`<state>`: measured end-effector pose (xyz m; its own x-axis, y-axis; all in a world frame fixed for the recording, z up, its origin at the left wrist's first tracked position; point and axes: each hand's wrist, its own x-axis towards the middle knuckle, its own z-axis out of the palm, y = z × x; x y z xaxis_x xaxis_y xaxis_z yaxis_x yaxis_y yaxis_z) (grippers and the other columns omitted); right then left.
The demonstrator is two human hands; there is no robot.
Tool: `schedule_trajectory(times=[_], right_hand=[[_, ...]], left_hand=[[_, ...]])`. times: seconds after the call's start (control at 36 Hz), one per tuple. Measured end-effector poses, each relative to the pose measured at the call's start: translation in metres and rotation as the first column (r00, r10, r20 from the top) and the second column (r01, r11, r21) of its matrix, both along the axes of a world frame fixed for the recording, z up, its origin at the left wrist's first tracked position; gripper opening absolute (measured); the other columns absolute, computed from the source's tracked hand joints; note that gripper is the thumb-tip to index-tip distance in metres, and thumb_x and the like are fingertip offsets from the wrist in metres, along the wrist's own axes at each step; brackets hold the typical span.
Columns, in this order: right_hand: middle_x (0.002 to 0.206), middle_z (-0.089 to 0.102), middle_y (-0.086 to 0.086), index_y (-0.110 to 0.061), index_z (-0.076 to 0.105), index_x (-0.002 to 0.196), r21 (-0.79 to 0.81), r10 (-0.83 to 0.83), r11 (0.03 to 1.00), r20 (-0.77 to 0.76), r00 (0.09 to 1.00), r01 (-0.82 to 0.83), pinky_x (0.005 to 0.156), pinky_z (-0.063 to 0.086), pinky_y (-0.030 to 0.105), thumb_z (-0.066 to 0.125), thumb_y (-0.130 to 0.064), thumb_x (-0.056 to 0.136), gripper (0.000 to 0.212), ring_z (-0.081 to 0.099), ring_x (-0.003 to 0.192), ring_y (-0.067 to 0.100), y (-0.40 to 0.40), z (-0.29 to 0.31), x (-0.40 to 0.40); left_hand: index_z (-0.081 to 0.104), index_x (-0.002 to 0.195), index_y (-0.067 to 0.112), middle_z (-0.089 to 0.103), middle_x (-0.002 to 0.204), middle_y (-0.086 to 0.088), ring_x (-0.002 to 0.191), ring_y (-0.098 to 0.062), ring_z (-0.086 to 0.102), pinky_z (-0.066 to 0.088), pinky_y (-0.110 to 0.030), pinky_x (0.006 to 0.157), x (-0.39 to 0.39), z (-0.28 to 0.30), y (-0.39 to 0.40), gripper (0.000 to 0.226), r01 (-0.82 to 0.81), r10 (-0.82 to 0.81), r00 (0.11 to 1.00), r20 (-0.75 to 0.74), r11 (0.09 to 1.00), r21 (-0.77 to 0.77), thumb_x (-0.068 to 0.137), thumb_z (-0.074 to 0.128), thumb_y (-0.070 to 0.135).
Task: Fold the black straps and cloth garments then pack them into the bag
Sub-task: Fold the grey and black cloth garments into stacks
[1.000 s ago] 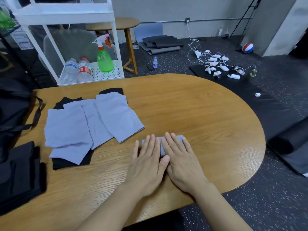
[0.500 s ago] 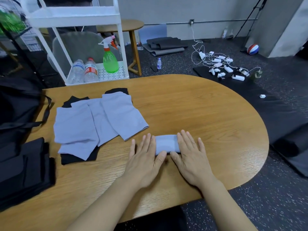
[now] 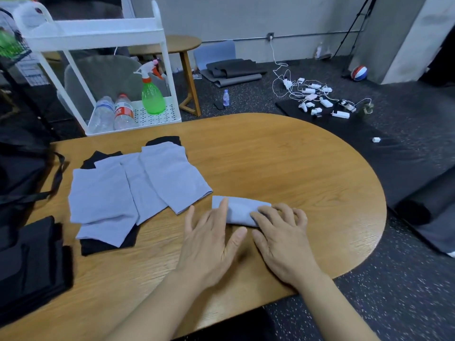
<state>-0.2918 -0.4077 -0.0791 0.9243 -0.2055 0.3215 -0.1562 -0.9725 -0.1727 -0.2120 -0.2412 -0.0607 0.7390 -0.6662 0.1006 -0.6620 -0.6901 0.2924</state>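
Observation:
A small folded light-blue cloth [image 3: 240, 209] lies on the wooden table [image 3: 307, 173] near its front edge. My left hand [image 3: 211, 242] lies flat with straight fingers, its fingertips touching the cloth's left end. My right hand [image 3: 283, 237] rests on the cloth's right end with its fingers bent over it. To the left, several light-blue cloths [image 3: 133, 190] lie spread over black garments [image 3: 105, 244]. A black bag [image 3: 22, 168] with a strap sits at the far left. Folded black pieces [image 3: 32, 264] lie at the table's front left.
A white cart [image 3: 103, 70] with water bottles and a green spray bottle [image 3: 151, 94] stands behind the table. A round wooden side table [image 3: 182, 45], chargers and cables [image 3: 312, 94], black floor mats and a ball [image 3: 358, 73] are on the floor beyond.
My hands have slid apart from the middle of the folded cloth toward its ends. My right fingers have bent over its right end. The camera view has shifted.

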Motion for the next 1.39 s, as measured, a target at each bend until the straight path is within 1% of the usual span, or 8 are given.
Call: schedule_trajectory(times=[0.08, 0.31, 0.81, 1.0, 1.14, 1.25, 1.31, 1.39], right_hand=[[0.115, 0.055, -0.008, -0.03, 0.059, 0.115, 0.042, -0.025, 0.999, 0.011, 1.0, 0.025, 0.096, 0.025, 0.048, 0.037, -0.042, 0.093, 0.034, 0.043, 0.114, 0.023, -0.001, 0.0, 0.008], [0.113, 0.053, -0.008, -0.035, 0.06, 0.118, 0.091, -0.11, 0.99, 0.033, 0.993, 0.107, 0.097, 0.022, 0.047, 0.034, -0.041, 0.094, 0.035, 0.042, 0.111, 0.019, -0.01, -0.007, 0.044], [0.102, 0.052, -0.004, -0.034, 0.064, 0.116, 0.063, -0.286, 0.958, 0.138, 0.948, 0.28, 0.099, 0.018, 0.052, 0.036, -0.04, 0.092, 0.038, 0.042, 0.103, 0.021, -0.025, -0.02, 0.125], [0.105, 0.053, -0.002, -0.032, 0.063, 0.12, 0.066, -0.29, 0.956, 0.105, 0.951, 0.284, 0.099, 0.017, 0.051, 0.035, -0.043, 0.092, 0.041, 0.04, 0.107, 0.021, -0.024, -0.02, 0.127], [0.115, 0.055, 0.0, -0.025, 0.06, 0.124, 0.099, -0.169, 0.983, 0.191, 0.967, 0.152, 0.095, 0.02, 0.042, 0.043, -0.04, 0.087, 0.044, 0.042, 0.114, 0.025, -0.016, -0.005, 0.119], [0.123, 0.056, -0.002, -0.025, 0.06, 0.124, -0.013, 0.129, 0.992, 0.191, 0.973, -0.129, 0.092, 0.029, 0.042, 0.062, -0.03, 0.073, 0.051, 0.046, 0.117, 0.026, 0.022, 0.007, 0.117], [0.121, 0.057, -0.001, -0.025, 0.06, 0.118, -0.087, 0.233, 0.971, 0.136, 0.963, -0.223, 0.091, 0.031, 0.043, 0.068, -0.027, 0.064, 0.055, 0.045, 0.116, 0.027, 0.04, 0.005, 0.123], [0.108, 0.062, -0.002, -0.024, 0.065, 0.099, -0.139, 0.228, 0.967, 0.101, 0.968, -0.214, 0.09, 0.03, 0.043, 0.075, -0.025, 0.059, 0.041, 0.045, 0.113, 0.027, 0.053, -0.003, 0.134]], left_hand=[[0.004, 0.157, 0.02, 0.042, 0.145, 0.017, 0.138, 0.003, 0.027, -0.023, -0.038, 0.114, 0.023, 0.003, -0.01, 0.097, 0.015, -0.015, 1.0, -0.022, 1.0, -0.017, 0.079, -0.02, 0.074], [0.039, 0.144, 0.028, 0.039, 0.145, 0.02, 0.143, 0.001, 0.012, -0.031, -0.044, 0.109, 0.083, 0.014, -0.035, 0.086, 0.18, -0.193, 0.977, 0.088, 0.975, 0.132, 0.085, -0.015, 0.06], [0.043, 0.139, 0.029, 0.04, 0.143, 0.022, 0.145, 0.0, 0.018, -0.028, -0.043, 0.11, 0.181, 0.006, -0.08, 0.079, 0.299, -0.31, 0.946, 0.097, 0.948, 0.108, 0.088, -0.01, 0.057], [0.032, 0.149, 0.029, 0.023, 0.16, 0.014, 0.149, -0.002, 0.004, -0.021, -0.044, 0.115, 0.185, 0.014, -0.073, 0.086, 0.309, -0.321, 0.944, 0.073, 0.94, 0.143, 0.085, -0.015, 0.062], [0.023, 0.154, 0.033, 0.012, 0.162, 0.014, 0.147, 0.005, -0.002, -0.021, -0.035, 0.116, 0.171, 0.03, -0.035, 0.09, 0.199, -0.198, 0.979, 0.048, 0.979, -0.032, 0.083, -0.017, 0.071], [0.029, 0.151, 0.033, 0.023, 0.159, 0.017, 0.144, 0.011, 0.006, -0.02, -0.025, 0.114, 0.155, 0.03, 0.013, 0.086, 0.031, -0.026, 0.999, 0.025, 0.972, -0.233, 0.087, -0.01, 0.075], [0.03, 0.151, 0.031, 0.023, 0.156, 0.022, 0.141, 0.016, 0.005, -0.019, -0.023, 0.114, 0.144, 0.027, 0.037, 0.09, -0.042, 0.042, 0.999, -0.009, 0.961, -0.274, 0.085, -0.009, 0.077], [0.03, 0.151, 0.032, 0.023, 0.156, 0.02, 0.141, 0.016, 0.006, -0.017, -0.024, 0.116, 0.125, 0.023, 0.066, 0.092, -0.129, 0.123, 0.992, -0.04, 0.955, -0.266, 0.083, -0.009, 0.079]])
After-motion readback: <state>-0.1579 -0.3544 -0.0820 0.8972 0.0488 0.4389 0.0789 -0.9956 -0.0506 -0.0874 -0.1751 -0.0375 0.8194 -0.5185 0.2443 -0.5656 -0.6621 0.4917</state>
